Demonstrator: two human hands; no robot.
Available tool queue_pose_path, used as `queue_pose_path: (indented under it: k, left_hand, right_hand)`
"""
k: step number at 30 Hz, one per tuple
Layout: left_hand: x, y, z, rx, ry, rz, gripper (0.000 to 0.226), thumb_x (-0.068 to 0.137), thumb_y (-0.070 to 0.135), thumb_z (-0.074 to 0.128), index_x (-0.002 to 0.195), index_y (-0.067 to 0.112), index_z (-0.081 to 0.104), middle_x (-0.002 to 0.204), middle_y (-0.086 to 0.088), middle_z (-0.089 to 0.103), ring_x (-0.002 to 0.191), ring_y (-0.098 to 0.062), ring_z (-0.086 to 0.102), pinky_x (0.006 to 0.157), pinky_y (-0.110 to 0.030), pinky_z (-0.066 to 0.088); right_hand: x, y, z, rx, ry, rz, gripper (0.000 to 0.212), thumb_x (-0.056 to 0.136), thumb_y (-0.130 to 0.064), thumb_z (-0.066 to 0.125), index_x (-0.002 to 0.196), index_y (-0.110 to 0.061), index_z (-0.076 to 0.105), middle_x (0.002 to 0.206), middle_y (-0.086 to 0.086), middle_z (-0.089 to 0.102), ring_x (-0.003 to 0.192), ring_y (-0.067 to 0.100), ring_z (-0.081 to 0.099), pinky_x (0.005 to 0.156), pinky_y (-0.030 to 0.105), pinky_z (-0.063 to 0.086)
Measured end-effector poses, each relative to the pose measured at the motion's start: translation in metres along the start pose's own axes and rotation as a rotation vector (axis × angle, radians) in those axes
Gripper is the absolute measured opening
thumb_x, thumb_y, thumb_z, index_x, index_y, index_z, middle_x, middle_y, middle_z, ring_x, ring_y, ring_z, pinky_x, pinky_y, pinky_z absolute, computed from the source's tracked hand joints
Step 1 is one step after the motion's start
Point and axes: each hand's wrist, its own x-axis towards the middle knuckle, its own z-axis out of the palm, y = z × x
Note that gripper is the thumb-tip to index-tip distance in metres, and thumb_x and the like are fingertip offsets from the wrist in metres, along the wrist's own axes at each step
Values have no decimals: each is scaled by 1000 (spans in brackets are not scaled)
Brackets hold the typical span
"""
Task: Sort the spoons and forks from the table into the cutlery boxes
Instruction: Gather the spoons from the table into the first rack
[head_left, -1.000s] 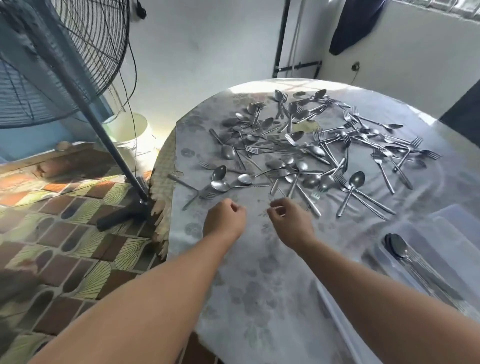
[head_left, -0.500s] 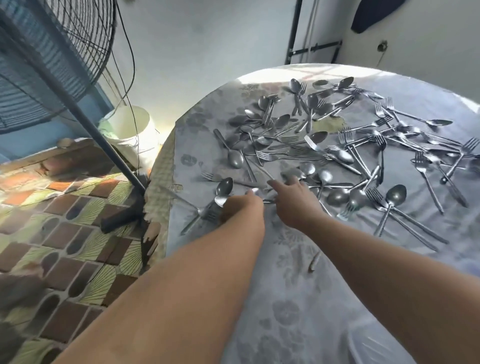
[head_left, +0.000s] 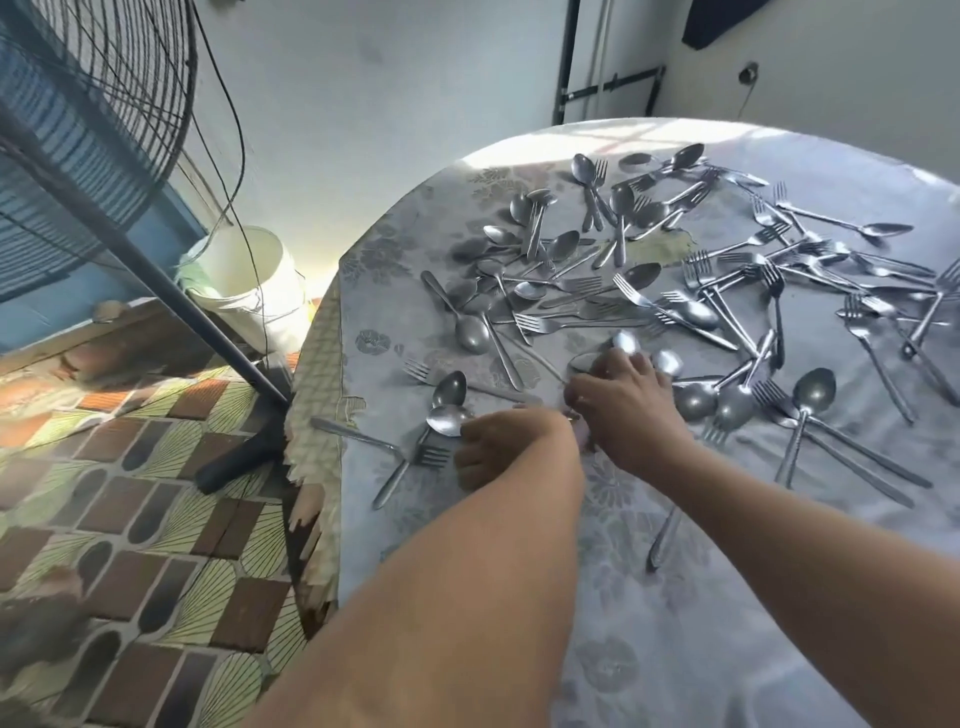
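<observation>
Both hands are down at the near edge of the cutlery pile, around the middle of the frame. The left hand (head_left: 498, 447) is curled right against a spoon (head_left: 445, 419), fingers tucked under, so I honestly can't tell if it's actually got hold of it. The right hand (head_left: 621, 402) reaches flat-ish into the spoons (fingertips hidden among the metal, grip unclear too). The rest of the spoons and forks (head_left: 691, 280) sprawl across the table (head_left: 675, 623) toward the upper right. A big standing fan (head_left: 93, 135) and a white bucket (head_left: 244, 280) sit at upper left.
</observation>
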Motion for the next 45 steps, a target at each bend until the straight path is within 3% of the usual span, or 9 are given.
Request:
queue_pose_path:
  k: [4,12,16,22,26,32,36,41,45]
  left_hand:
    - [5,0,2,35,27,0,64,90,37,70,133,4,37,142,-23,33,132,-37,32,114,-42,26]
    - [8,-13,1,149,-2,145,45,100,10,22,139,-3,40,149,-24,36,141,-36,30,118,-42,21]
    - [8,-13,-15,253,3,113,39,99,14,47,137,10,56,144,-18,49,133,-38,44,111,-43,35]
    - [9,-12,-19,238,-149,176,65,67,20,55,131,7,59,119,-17,67,106,-35,65,93,-45,56]
    - [-4,-8,-38,50,-249,211,55,97,9,50,147,2,29,140,-20,55,120,-37,60,102,-45,52]
    - [26,-1,-73,203,-138,544,40,96,39,55,122,10,60,121,-12,69,111,-33,64,95,-38,52]
    - [65,17,-94,278,-11,644,24,94,36,64,104,13,62,104,-8,71,97,-31,67,82,-38,54]
    - [94,25,-101,539,31,660,38,86,40,74,111,13,61,112,-10,69,107,-35,66,85,-41,55]
    - [96,20,-94,597,-26,707,21,90,24,70,108,13,65,109,-10,69,104,-34,65,87,-40,54]
  right_hand:
    - [-9,10,-4,-44,116,-16,18,95,-31,66,108,-43,71,125,0,52,118,29,43,99,47,34]
    - [-19,13,-4,-82,132,-39,18,89,-28,70,105,-34,66,121,4,49,112,30,48,97,47,39]
    - [-23,9,4,-57,81,-65,17,90,-26,67,104,-33,61,124,5,49,115,32,48,100,48,39]
    - [-27,5,3,155,348,-22,18,97,-27,57,111,-20,65,113,4,59,104,33,54,90,47,45]
    - [-18,-13,-14,331,440,35,27,108,-26,39,110,-8,59,98,9,60,91,34,53,79,45,43]
    - [-10,-49,-23,621,284,292,29,110,-31,41,104,-8,57,93,14,67,87,38,59,65,39,28]
    - [-9,-69,-4,671,119,396,20,105,-30,46,96,-13,53,83,6,59,88,35,59,69,36,33]
    - [-14,-72,14,678,86,503,29,101,-26,55,128,-14,59,105,10,70,97,31,64,74,33,44]
    - [-15,-61,12,618,136,596,28,99,-30,56,124,-18,60,114,9,70,100,32,66,79,35,49]
